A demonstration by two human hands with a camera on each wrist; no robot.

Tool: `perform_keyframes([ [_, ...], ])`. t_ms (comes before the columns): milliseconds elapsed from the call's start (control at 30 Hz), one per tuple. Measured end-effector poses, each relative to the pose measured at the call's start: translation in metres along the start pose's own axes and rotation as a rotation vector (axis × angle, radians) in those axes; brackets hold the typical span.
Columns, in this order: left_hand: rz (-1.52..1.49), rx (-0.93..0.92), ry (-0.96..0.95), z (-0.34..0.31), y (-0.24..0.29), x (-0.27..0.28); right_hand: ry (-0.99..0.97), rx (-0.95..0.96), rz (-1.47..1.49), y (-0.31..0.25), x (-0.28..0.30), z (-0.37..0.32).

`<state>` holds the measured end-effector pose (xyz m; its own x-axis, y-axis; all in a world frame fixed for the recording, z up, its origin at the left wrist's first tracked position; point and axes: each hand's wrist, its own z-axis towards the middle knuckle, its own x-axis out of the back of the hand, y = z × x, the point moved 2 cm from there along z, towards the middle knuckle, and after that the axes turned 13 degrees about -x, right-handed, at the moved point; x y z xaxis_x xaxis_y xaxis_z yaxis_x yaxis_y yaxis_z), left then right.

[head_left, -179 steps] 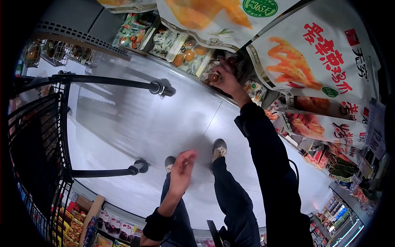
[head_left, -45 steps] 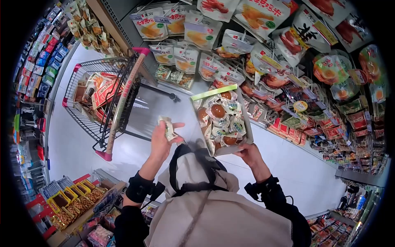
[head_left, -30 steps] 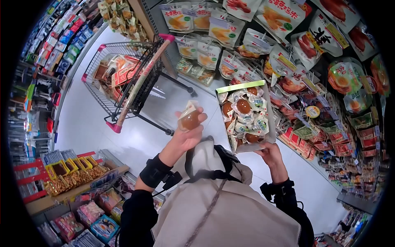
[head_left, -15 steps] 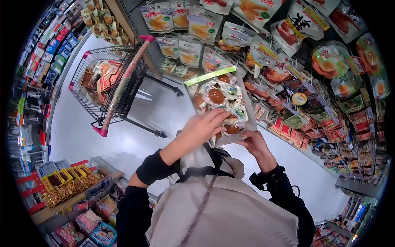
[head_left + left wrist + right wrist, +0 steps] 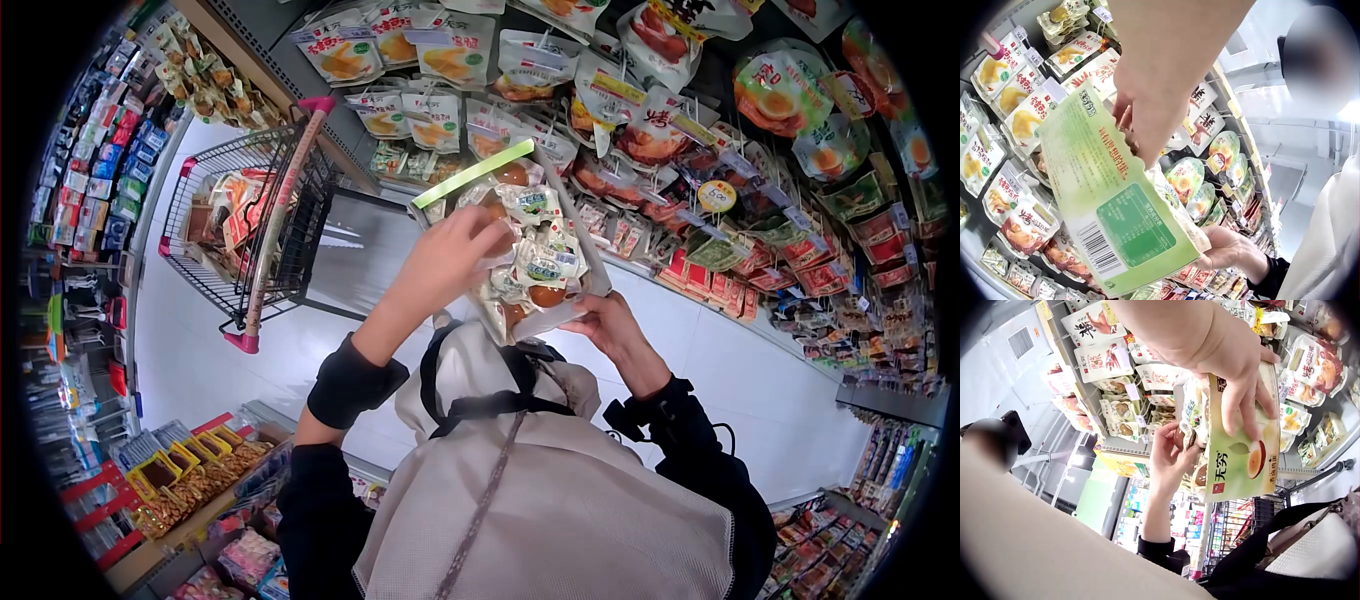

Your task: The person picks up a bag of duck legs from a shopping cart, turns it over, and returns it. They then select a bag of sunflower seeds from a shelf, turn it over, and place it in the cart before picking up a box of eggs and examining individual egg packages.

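An open-topped display box (image 5: 1107, 206) with a pale green printed side is held up in front of the body, tilted. Several brown eggs in clear and white wrappers (image 5: 548, 296) fill it. My right hand (image 5: 612, 328) grips the box's near right corner, its fingers (image 5: 1250, 403) lying across the printed face in the right wrist view. My left hand (image 5: 450, 255) reaches in over the left side, and its thumb and fingers pinch a wrapped egg (image 5: 1180, 436). Part of that egg is hidden behind the fingers.
A shopping cart (image 5: 255, 215) with packages in it stands to the left. Racks of hanging snack pouches (image 5: 530, 68) rise ahead and to the right. A low bin of snacks (image 5: 175, 470) is at the lower left.
Earlier my right hand was down in the low shelf's eggs; later it held the box. My left hand held a wrapped egg beside the box, then moved over and into its left side.
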<state>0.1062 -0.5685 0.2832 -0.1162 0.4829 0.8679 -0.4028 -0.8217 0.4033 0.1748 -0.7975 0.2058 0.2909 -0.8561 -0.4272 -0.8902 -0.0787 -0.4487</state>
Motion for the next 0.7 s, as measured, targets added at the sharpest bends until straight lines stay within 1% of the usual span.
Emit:
perform_keyframes([
  [100, -0.128, 0.084, 0.143, -0.003, -0.001, -0.001, -0.007, -0.002, -0.019, -0.002, -0.001, -0.004],
  [200, -0.378, 0.205, 0.416, -0.006, -0.001, 0.003, -0.013, -0.002, -0.012, -0.002, -0.002, -0.005],
  [300, -1.043, 0.478, 0.661, -0.015, -0.008, -0.006, -0.025, 0.013, 0.024, -0.004, -0.006, -0.010],
  [333, -1.242, 0.527, 0.684, -0.016, -0.005, 0.001, -0.029, 0.020, 0.039, -0.005, -0.006, -0.012],
  [433, -1.443, 0.674, 0.697, -0.021, 0.009, 0.016, 0.012, -0.023, -0.012, -0.003, 0.001, -0.010],
  [467, -1.476, 0.626, 0.661, -0.023, 0.012, 0.021, 0.011, -0.017, -0.010, -0.003, 0.001, -0.010],
  [567, -1.429, 0.592, 0.530, -0.033, 0.020, 0.028, 0.001, 0.008, -0.006, -0.003, -0.001, -0.013],
  [633, -1.413, 0.547, 0.500, -0.036, 0.029, 0.034, -0.025, 0.037, -0.007, -0.004, -0.005, -0.017],
  [700, -1.375, 0.530, 0.461, -0.040, 0.035, 0.037, -0.012, 0.023, -0.034, -0.002, -0.002, -0.015],
])
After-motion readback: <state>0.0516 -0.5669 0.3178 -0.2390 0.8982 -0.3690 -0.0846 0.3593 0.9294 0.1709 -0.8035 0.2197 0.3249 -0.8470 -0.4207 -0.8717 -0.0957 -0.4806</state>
